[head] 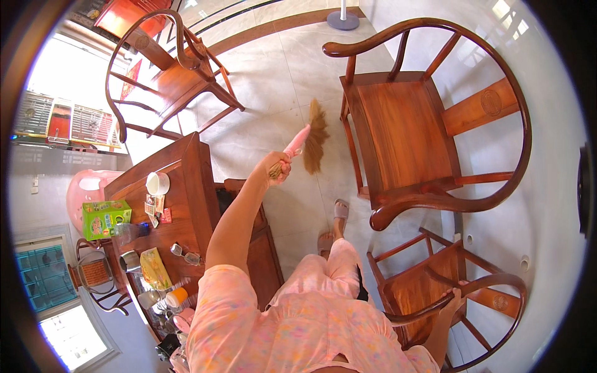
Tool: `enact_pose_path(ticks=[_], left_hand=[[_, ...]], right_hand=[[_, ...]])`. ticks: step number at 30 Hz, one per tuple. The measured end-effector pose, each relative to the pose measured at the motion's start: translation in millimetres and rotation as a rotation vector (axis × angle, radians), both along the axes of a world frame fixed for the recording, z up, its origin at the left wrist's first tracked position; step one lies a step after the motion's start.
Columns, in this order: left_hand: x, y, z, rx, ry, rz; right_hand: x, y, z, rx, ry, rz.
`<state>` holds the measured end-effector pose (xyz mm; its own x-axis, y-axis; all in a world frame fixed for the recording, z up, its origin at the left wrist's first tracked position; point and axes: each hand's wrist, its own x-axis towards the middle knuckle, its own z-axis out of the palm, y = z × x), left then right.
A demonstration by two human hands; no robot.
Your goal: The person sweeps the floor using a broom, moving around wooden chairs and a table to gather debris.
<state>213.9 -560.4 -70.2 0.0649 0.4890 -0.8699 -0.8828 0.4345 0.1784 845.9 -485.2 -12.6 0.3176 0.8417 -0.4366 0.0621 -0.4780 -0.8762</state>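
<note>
My left hand point(276, 165) is closed around the bound handle of a small straw hand broom point(315, 140), wrapped in pink near its head. The bristles fan out over the tiled floor point(261, 135); whether they touch it I cannot tell. At the lower right, my right hand point(453, 300) grips the curved rail of a wooden round-backed armchair point(413, 291). Just ahead of that chair, another wooden armchair point(406, 135) stands by the wall, right of the broom. My feet, in sandals point(341, 209), are on the floor between table and chairs.
A wooden table point(196, 182) at left bears a white cup point(157, 183), a green box point(106, 219), eyeglasses point(185, 255) and an orange cup point(177, 296). A third armchair point(179, 88) stands at the upper left. A round stand base point(343, 20) rests near the far wall.
</note>
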Motion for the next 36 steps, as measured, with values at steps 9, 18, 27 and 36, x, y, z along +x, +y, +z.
enact_pose_path(ticks=[9, 18, 27, 36], left_hand=[[12, 31, -15, -0.126, 0.581, -0.188], [58, -27, 119, -0.208, 0.484, -0.263], [79, -54, 134, -0.259, 0.038, 0.025], [62, -46, 146, -0.244, 0.01, 0.167]], right_hand=[[-6, 9, 0, -0.133, -0.502, -0.143], [-148, 69, -3, 0.363, -0.616, 0.209], [-209, 160, -35, -0.073, 0.76, -0.353], [-195, 186, -22, -0.233, 0.645, -0.463]])
